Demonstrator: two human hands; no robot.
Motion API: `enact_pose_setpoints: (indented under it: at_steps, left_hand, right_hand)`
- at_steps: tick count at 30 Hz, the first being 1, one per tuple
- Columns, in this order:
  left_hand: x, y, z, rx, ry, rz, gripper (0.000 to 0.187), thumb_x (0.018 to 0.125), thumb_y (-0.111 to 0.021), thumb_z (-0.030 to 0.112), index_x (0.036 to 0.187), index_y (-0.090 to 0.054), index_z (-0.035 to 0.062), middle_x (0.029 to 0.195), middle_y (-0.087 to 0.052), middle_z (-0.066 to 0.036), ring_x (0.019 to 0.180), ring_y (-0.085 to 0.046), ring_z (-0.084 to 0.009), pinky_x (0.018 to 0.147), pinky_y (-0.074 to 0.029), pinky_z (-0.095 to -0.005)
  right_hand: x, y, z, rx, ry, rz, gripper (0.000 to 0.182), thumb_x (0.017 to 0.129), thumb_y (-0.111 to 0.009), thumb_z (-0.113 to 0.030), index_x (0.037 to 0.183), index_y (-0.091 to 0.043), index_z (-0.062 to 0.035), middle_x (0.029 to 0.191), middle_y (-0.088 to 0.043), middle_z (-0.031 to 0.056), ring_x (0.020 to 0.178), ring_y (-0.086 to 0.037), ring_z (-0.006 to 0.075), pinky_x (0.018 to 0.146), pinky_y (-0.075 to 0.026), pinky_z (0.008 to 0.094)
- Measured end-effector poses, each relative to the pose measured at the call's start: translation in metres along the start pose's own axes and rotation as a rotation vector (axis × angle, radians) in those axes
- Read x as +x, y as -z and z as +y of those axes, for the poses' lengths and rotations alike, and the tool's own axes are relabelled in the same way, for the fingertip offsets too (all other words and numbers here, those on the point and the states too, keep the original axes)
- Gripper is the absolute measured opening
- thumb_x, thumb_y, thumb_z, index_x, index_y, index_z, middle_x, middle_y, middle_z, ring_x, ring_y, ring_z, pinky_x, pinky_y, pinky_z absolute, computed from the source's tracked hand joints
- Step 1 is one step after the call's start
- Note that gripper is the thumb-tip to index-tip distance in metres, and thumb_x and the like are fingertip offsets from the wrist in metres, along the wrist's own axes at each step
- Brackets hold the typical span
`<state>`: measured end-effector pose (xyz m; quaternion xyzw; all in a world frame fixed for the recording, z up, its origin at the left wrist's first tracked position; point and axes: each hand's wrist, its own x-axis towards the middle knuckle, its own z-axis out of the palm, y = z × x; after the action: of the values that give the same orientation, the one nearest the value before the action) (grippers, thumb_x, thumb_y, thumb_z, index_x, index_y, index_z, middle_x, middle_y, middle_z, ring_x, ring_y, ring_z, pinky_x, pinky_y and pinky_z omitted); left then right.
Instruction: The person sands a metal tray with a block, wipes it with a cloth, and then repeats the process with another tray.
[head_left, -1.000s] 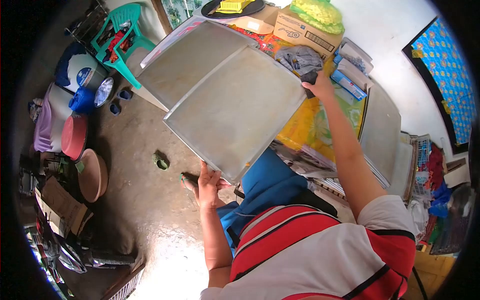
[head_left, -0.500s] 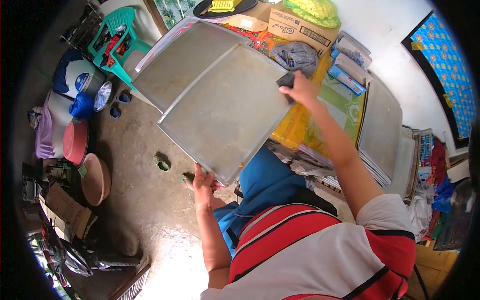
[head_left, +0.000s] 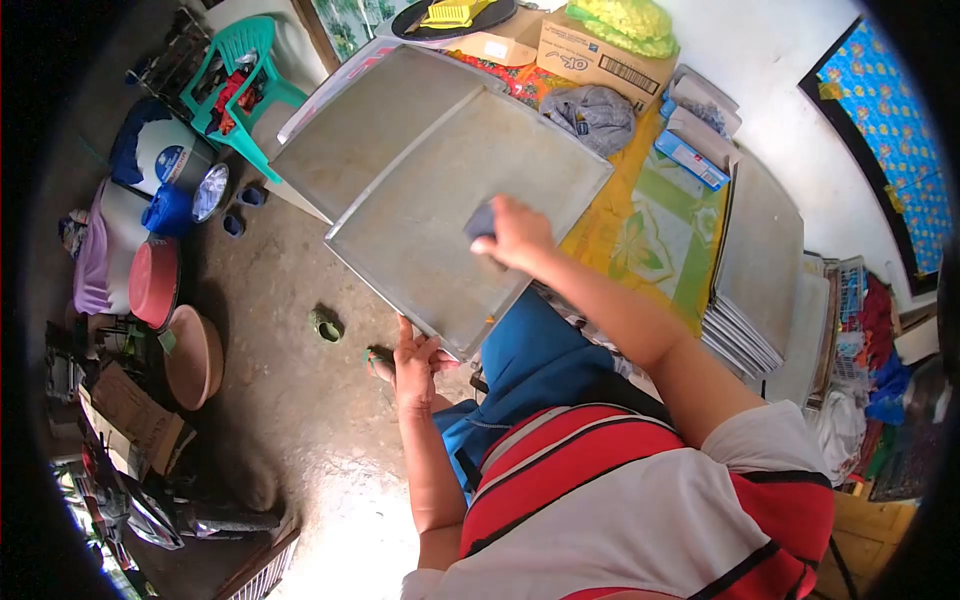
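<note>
While the left hand [head_left: 413,362], fingers spread, props the large grey metal tray's [head_left: 440,190] near edge, the right hand [head_left: 518,238] pinches a dark cloth [head_left: 481,219] against its bare middle.

Dull matt metal tray [head_left: 440,210], rough concrete floor [head_left: 290,420]

Left hand [head_left: 415,362] low, fingers spread upward; right hand [head_left: 518,238] forward, curled, arm extended.

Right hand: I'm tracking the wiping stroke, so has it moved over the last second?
Yes. The right hand moved from the tray's far corner toward its middle.
</note>
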<state>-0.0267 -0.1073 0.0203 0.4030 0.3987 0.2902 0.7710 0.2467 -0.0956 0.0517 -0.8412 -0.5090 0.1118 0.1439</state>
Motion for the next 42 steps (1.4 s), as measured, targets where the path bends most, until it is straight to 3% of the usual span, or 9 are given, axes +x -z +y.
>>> enact_pose_setpoints:
  at_steps: [9, 14, 22, 25, 29, 35, 36, 40, 42]
  left_hand:
    - [0.003, 0.003, -0.002, 0.003, -0.002, -0.010, 0.083, 0.089, -0.050, 0.001, 0.152, 0.004, 0.0042, 0.094, -0.066, -0.017, 0.063, -0.066, -0.0192, 0.057, -0.059, -0.0304]
    - [0.005, 0.001, -0.002, 0.061, -0.001, -0.021, 0.082, 0.089, -0.049, -0.001, 0.152, 0.004, 0.0059, 0.094, -0.065, -0.017, 0.062, -0.066, -0.0193, 0.056, -0.059, -0.0303]
    - [0.004, -0.005, 0.004, 0.015, -0.013, 0.032, 0.093, 0.082, -0.047, -0.004, 0.154, 0.007, 0.0181, 0.076, -0.060, -0.013, 0.052, -0.061, -0.0189, 0.047, -0.054, -0.0292]
    - [0.007, -0.001, 0.002, 0.040, 0.002, 0.025, 0.094, 0.081, -0.047, -0.004, 0.154, 0.007, 0.0198, 0.074, -0.058, -0.012, 0.052, -0.061, -0.0189, 0.046, -0.053, -0.0287]
    - [0.008, -0.001, 0.001, -0.004, 0.033, 0.049, 0.094, 0.083, -0.049, -0.003, 0.154, 0.007, 0.0207, 0.076, -0.059, -0.013, 0.051, -0.060, -0.0188, 0.045, -0.052, -0.0282]
    - [0.008, 0.003, 0.000, 0.042, 0.039, 0.024, 0.095, 0.085, -0.049, -0.003, 0.152, 0.013, 0.0200, 0.081, -0.061, -0.014, 0.054, -0.060, -0.0181, 0.046, -0.052, -0.0275]
    - [0.007, 0.002, 0.000, 0.035, 0.037, 0.019, 0.094, 0.085, -0.049, -0.003, 0.152, 0.014, 0.0197, 0.082, -0.061, -0.014, 0.055, -0.061, -0.0179, 0.046, -0.052, -0.0274]
    - [0.007, 0.003, 0.000, 0.028, 0.028, -0.006, 0.094, 0.086, -0.048, -0.003, 0.152, 0.015, 0.0185, 0.086, -0.061, -0.014, 0.058, -0.061, -0.0175, 0.047, -0.052, -0.0271]
    - [0.009, 0.006, -0.004, 0.040, 0.007, -0.019, 0.093, 0.086, -0.048, -0.003, 0.152, 0.016, 0.0175, 0.087, -0.061, -0.015, 0.058, -0.061, -0.0177, 0.047, -0.052, -0.0271]
  right_hand:
    - [0.069, 0.045, 0.097, 0.216, -0.460, 0.209, 0.069, 0.069, -0.079, -0.046, 0.115, -0.050, -0.0028, 0.109, -0.064, 0.0180, 0.101, -0.063, 0.0338, 0.085, -0.051, 0.0460]
    - [-0.001, -0.011, -0.029, -0.059, 0.168, 0.028, 0.070, 0.067, -0.079, -0.045, 0.116, -0.050, -0.0047, 0.110, -0.062, 0.0180, 0.103, -0.061, 0.0360, 0.086, -0.050, 0.0463]
    - [0.114, 0.062, 0.142, -0.057, -0.519, 0.232, 0.077, 0.070, -0.076, -0.054, 0.124, -0.047, -0.0073, 0.125, -0.056, 0.0138, 0.114, -0.058, 0.0322, 0.092, -0.048, 0.0462]
    - [0.151, 0.078, 0.141, -0.101, -0.501, 0.202, 0.081, 0.071, -0.075, -0.056, 0.127, -0.044, -0.0077, 0.130, -0.053, 0.0135, 0.117, -0.056, 0.0308, 0.092, -0.047, 0.0467]
    - [0.194, 0.054, 0.094, -0.006, -0.400, 0.155, 0.080, 0.068, -0.076, -0.058, 0.124, -0.046, -0.0092, 0.117, -0.063, 0.0150, 0.109, -0.062, 0.0330, 0.089, -0.049, 0.0484]
    - [0.121, -0.002, -0.037, -0.104, 0.222, 0.029, 0.075, 0.066, -0.080, -0.048, 0.121, -0.049, -0.0070, 0.118, -0.060, 0.0171, 0.109, -0.061, 0.0318, 0.090, -0.050, 0.0445]
    - [0.129, 0.002, -0.033, -0.046, 0.131, -0.062, 0.075, 0.068, -0.080, -0.047, 0.122, -0.048, -0.0066, 0.120, -0.059, 0.0168, 0.109, -0.060, 0.0323, 0.091, -0.049, 0.0456]
    - [0.193, 0.035, 0.059, 0.096, -0.336, 0.237, 0.071, 0.069, -0.079, -0.049, 0.118, -0.050, -0.0051, 0.121, -0.059, 0.0157, 0.108, -0.061, 0.0314, 0.085, -0.052, 0.0428]
    - [0.187, 0.035, 0.046, 0.108, -0.329, 0.154, 0.071, 0.068, -0.077, -0.051, 0.115, -0.050, -0.0048, 0.117, -0.060, 0.0160, 0.107, -0.061, 0.0306, 0.081, -0.053, 0.0417]
